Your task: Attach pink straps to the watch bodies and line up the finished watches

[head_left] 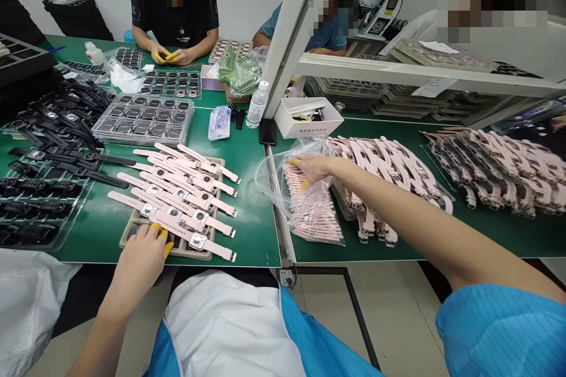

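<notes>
Pink-strapped watches [181, 193] lie side by side across a beige tray [128, 234] on the green table. At the tray's near edge, my left hand [142, 250] has its fingers bent together below the nearest watch; what they hold, if anything, is hidden. My right hand [315, 168] reaches into the mouth of a clear plastic bag [327, 232]. Its fingers are apart over a stack of pink watch straps [309, 206] inside. Yellow covers sit on fingertips of both hands.
More pink-strapped watches [384, 165] are piled to the right. Black-strapped watches [57, 123] and a clear tray of watch cases [145, 118] lie left. A phone [267, 132], bottle [257, 105] and white box [308, 118] stand near the frame post [287, 29]. A co-worker [174, 12] sits opposite.
</notes>
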Demonstrator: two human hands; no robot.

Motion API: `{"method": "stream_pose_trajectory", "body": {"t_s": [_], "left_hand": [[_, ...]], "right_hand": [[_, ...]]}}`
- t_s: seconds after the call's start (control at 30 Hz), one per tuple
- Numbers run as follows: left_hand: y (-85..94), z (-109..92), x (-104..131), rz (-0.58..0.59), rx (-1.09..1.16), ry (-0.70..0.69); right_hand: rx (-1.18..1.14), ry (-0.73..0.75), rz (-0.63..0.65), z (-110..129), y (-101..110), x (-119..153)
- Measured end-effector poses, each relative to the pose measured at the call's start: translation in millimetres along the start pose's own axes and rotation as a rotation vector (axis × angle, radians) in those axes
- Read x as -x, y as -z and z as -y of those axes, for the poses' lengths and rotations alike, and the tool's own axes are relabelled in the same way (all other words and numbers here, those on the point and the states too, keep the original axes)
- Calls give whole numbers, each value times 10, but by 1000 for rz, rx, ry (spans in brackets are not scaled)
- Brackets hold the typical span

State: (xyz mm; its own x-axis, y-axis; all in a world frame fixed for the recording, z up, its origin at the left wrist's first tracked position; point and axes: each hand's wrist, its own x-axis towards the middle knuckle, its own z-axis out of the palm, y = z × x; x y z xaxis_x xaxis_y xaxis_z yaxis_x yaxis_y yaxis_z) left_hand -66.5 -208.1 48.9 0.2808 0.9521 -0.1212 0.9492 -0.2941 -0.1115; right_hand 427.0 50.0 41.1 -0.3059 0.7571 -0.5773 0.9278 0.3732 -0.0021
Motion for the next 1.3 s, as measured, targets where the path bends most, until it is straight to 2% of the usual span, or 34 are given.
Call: {"method": "stream_pose_trajectory", "body": {"t_s": [0.13,0.37,0.6,0.8,1.1,1.3], "left_hand": [[-38,19,-1,-3,6,-9],[-78,27,17,-12,-12,-10],[-110,58,8,-1,-59,-25],[-134,80,1,-36,35,0],[-134,55,21,-39,37,13],[-90,47,2,8,-28,-11]], "right_hand": [[58,12,8,-62,2,44],[54,136,-2,-50,-90,194],[22,111,-131,-48,-186,307],[82,109,-78,-36,-217,245],[-7,200,-114,32,-174,152],[28,371,-254,267,32,289]]}}
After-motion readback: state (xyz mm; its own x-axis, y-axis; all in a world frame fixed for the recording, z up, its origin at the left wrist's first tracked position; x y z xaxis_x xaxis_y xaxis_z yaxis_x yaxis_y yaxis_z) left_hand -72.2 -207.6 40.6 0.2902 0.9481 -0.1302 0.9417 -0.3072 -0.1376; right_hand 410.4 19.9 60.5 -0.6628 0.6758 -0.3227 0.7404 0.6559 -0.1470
